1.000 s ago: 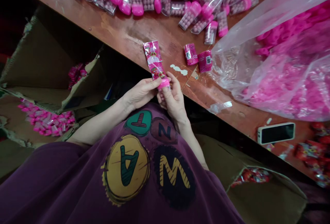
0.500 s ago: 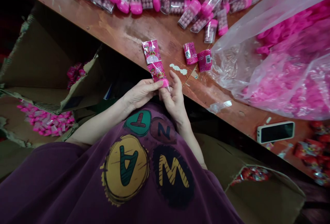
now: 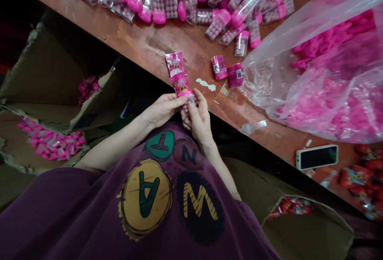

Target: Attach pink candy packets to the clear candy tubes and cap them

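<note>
Pink-wrapped tube [image 3: 181,85] pinched between left hand [image 3: 163,110] and right hand [image 3: 200,121] at table edge [image 3: 143,68].

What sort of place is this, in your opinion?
Probably a small hand-packing workshop, perhaps for sweets. Clear pink-capped tubes crowd a wooden table, a plastic bag holds loose pink caps, and the left hand and right hand work on a printed pink wrapper.

Smartphone [image 3: 317,157], torn cardboard box [image 3: 44,64], plastic bag of pink caps [image 3: 263,78]
</note>
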Available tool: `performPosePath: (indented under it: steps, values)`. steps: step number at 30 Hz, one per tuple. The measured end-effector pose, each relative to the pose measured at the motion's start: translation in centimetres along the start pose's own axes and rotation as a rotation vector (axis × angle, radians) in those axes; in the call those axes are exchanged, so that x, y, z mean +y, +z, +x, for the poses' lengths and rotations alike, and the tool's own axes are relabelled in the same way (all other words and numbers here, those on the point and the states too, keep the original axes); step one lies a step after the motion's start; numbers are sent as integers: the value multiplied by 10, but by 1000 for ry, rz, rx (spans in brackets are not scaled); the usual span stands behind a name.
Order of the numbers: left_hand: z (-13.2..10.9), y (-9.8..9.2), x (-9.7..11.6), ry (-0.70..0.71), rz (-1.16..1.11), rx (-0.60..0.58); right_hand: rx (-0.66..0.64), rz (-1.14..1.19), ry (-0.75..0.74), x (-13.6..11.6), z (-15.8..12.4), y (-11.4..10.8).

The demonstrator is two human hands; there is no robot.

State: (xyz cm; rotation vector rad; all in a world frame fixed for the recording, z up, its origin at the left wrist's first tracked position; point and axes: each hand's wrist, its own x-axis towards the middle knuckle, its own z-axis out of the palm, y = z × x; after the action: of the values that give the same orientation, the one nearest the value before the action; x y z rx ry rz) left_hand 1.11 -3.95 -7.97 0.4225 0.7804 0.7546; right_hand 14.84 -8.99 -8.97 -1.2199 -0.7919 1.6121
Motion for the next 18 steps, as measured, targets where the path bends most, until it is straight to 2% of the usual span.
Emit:
performPosePath:
  steps: [3,6,10,13,18]
  values:
    - [4,1,3,18,-29,6,34,-78,-64,1,-1,-1]
    - [6,6,0,53,-64,70,45,-124,-106,5,0,-2]
    - [1,14,-11,21,-30,73,73,-133,-80,9,3,-2]
    - [-3,15,-15,5,-12,70,44,-100,-41,9,4,-3]
    - [0,12,-10,-7,-1,91,-55,-115,-58,7,4,-11]
